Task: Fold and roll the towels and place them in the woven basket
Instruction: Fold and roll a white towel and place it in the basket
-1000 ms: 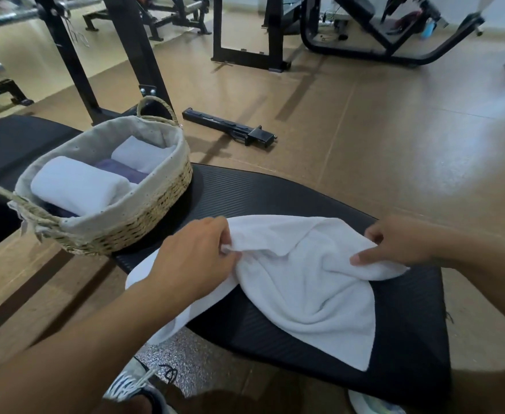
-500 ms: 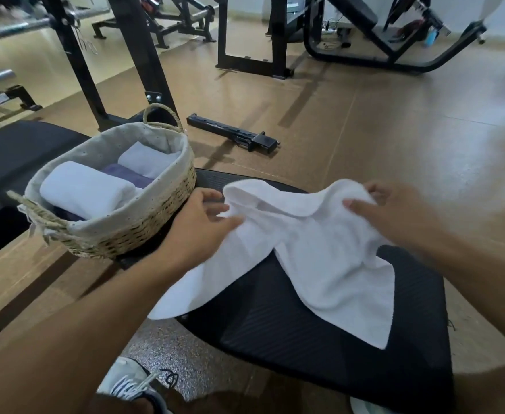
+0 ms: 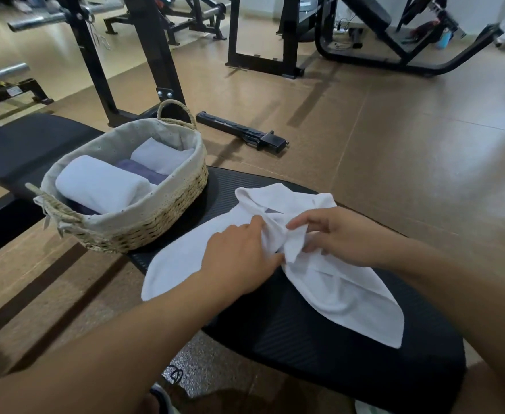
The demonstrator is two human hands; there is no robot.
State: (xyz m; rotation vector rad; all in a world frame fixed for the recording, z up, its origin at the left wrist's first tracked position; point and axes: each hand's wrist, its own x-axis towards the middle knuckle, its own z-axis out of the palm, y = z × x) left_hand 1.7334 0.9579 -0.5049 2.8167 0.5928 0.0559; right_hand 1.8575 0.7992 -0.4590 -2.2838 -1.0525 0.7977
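A rumpled white terry towel (image 3: 320, 282) lies on the black ribbed pad (image 3: 305, 330); left hand (image 3: 242, 258) and right hand (image 3: 343, 237) pinch its bunched middle between them.

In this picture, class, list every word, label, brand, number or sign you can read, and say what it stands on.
No text can be read.
White mark on the speckled floor patch below the black bench pad: a looped shape, no legible letters.
Pale sticker on the black equipment frame at far left: too blurred to read.

Head view – looking down, close over bench (image 3: 305, 333).
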